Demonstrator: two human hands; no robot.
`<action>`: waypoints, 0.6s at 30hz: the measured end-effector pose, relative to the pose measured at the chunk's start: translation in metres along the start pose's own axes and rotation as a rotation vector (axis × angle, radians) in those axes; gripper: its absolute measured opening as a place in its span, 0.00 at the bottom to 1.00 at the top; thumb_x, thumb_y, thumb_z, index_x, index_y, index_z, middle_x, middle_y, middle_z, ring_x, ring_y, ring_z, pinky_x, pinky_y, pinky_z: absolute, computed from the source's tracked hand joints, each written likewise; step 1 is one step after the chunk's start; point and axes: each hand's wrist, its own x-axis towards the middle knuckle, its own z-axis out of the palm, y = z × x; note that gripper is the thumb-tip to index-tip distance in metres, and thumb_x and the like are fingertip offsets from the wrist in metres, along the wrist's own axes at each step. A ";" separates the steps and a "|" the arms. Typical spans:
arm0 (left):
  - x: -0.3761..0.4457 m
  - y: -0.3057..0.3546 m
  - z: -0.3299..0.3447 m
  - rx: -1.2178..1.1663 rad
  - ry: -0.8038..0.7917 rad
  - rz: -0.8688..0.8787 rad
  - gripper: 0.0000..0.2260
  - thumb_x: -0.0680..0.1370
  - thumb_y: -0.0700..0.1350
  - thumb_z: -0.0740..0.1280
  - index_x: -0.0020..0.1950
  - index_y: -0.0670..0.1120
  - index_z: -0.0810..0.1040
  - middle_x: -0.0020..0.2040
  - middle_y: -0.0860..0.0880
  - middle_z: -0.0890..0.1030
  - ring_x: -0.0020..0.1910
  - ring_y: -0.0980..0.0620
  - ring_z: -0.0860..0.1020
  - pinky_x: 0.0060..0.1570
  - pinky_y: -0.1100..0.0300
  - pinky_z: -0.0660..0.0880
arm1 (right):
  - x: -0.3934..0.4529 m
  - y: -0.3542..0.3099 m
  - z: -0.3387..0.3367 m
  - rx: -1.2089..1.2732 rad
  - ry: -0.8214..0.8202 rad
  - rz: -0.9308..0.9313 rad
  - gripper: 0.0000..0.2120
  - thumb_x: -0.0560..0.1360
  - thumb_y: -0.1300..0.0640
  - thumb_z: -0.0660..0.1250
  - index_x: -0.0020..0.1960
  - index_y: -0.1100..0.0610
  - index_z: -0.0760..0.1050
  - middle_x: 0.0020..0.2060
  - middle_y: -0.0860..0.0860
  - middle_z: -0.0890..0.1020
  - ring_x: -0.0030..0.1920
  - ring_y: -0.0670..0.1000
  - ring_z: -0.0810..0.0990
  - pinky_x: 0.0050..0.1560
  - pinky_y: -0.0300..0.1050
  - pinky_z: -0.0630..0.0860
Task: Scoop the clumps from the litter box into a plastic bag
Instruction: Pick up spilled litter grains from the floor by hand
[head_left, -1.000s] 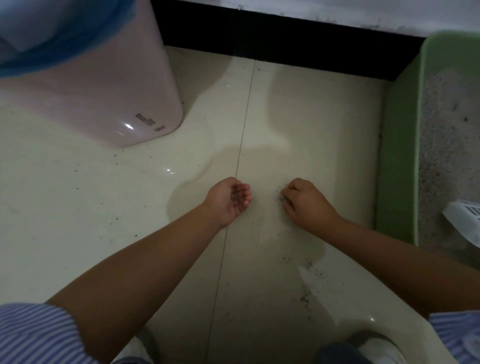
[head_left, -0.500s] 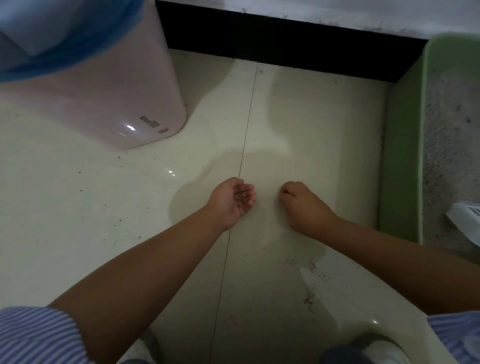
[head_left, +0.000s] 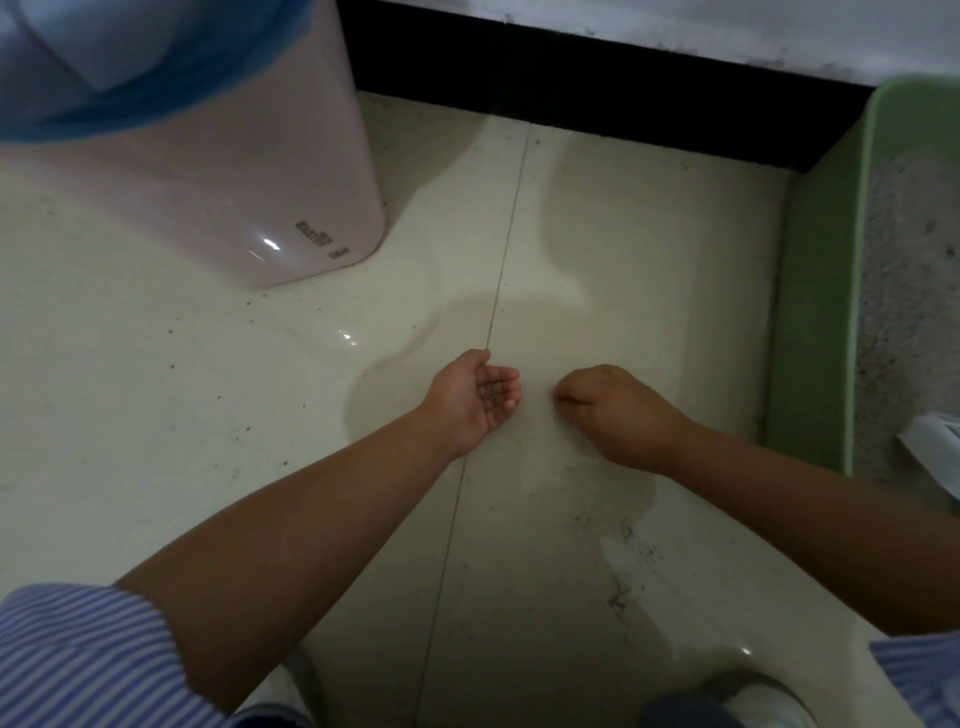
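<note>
My left hand (head_left: 470, 400) is cupped palm up just above the floor, its fingers curled round a small heap of dark litter granules (head_left: 491, 392). My right hand (head_left: 613, 413) lies knuckles up a short way to its right, fingers curled under with the tips at the floor; what they hold is hidden. The green litter box (head_left: 810, 312) stands at the right edge, filled with grey litter (head_left: 909, 291). A white scoop (head_left: 935, 447) lies in it, partly cut off. A blue plastic bag (head_left: 156, 98) lines the pink bin (head_left: 234, 171) at the top left.
Glossy cream floor tiles (head_left: 260, 415) run between bin and litter box, with a grout line under my left hand. Loose litter grains (head_left: 631, 561) are scattered below my right forearm. A black skirting (head_left: 571, 78) lies beyond. My shoe (head_left: 753, 699) shows at the bottom.
The dark grains that lay by my right fingertips are no longer on the floor. My right hand has drawn its fingers in; my left hand stays cupped with granules.
</note>
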 end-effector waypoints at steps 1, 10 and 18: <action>0.000 0.000 0.000 0.000 -0.003 -0.001 0.20 0.82 0.47 0.53 0.35 0.37 0.73 0.18 0.48 0.75 0.15 0.56 0.73 0.17 0.72 0.70 | -0.002 0.002 0.000 -0.006 -0.016 -0.018 0.13 0.78 0.60 0.55 0.52 0.63 0.77 0.49 0.57 0.81 0.51 0.57 0.77 0.55 0.39 0.63; -0.001 0.000 -0.007 -0.006 0.004 -0.001 0.21 0.82 0.48 0.53 0.35 0.37 0.73 0.18 0.48 0.75 0.15 0.56 0.74 0.18 0.71 0.70 | -0.013 0.008 -0.006 -0.007 0.057 0.096 0.15 0.74 0.60 0.59 0.40 0.66 0.81 0.38 0.61 0.82 0.39 0.60 0.82 0.46 0.45 0.74; -0.002 -0.001 -0.006 0.012 -0.001 -0.012 0.20 0.82 0.47 0.54 0.35 0.37 0.73 0.18 0.48 0.75 0.15 0.56 0.73 0.17 0.71 0.70 | -0.005 -0.001 -0.001 0.047 -0.101 0.244 0.11 0.59 0.63 0.76 0.37 0.68 0.80 0.33 0.63 0.79 0.34 0.63 0.79 0.34 0.50 0.77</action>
